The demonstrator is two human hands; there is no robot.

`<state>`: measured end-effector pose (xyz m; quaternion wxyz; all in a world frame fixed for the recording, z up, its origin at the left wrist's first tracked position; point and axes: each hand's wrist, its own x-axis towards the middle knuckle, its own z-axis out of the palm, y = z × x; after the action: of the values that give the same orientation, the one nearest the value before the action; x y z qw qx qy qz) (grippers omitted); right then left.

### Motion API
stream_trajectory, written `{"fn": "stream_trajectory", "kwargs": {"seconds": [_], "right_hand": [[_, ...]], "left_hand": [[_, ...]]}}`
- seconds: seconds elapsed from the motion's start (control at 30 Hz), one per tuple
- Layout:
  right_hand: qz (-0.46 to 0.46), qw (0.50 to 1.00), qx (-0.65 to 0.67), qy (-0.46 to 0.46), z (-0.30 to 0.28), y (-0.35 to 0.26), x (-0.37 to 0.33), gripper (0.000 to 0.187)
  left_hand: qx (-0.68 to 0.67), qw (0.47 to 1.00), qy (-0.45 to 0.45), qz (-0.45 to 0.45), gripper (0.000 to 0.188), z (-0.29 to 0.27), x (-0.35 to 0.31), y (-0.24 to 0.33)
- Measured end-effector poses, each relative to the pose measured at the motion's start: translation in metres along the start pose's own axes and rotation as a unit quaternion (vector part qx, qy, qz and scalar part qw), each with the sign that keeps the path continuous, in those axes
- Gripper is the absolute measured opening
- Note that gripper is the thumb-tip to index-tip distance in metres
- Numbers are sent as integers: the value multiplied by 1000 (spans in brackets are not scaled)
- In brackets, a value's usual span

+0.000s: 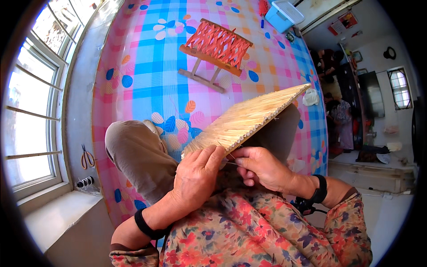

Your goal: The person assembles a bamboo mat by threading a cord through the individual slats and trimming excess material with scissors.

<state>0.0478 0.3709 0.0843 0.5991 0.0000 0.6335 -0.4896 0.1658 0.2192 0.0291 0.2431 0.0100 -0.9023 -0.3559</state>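
Note:
A flat, pale-yellow mat of straw stalks (249, 113) rests tilted across my lap, the cut stalk ends lined up along its near edge. My left hand (195, 173) is closed over the mat's near corner, fingers on top; its thumb is mostly hidden. Right beside it, my right hand (262, 167) is closed in a pinch just under the edge. A thin, needle-like piece shows between its fingertips and the left hand; its exact kind is too small to tell.
I sit with bent knees on a colourful checked sheet (151, 93). Ahead stands a wooden frame wound with red strips (218, 42). Scissors (86, 158) and a black-and-white spool (85, 181) lie by the window at left. A blue box (283, 17) is far right; people (340, 111) are beyond.

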Motion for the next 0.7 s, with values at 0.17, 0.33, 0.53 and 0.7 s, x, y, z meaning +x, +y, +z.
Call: {"fn": "stream_trajectory", "kwargs": {"seconds": [0.17,0.33,0.53,0.7], "right_hand": [[17,1000,0,10,1,-2,1,26],[18,1000,21,9,5,-5,6,17],[10,995,92,24,16,-9,13,13],[23,988,153,16,15,-11,15,15]], "left_hand": [[-7,1000,6,14,35,2,-2,-2],[-11,1000,1,16,35,1,-3,-2],[-8,999,-7,34,40,3,-5,-5],[-4,999,-17,48,40,2,-5,-4]]}}
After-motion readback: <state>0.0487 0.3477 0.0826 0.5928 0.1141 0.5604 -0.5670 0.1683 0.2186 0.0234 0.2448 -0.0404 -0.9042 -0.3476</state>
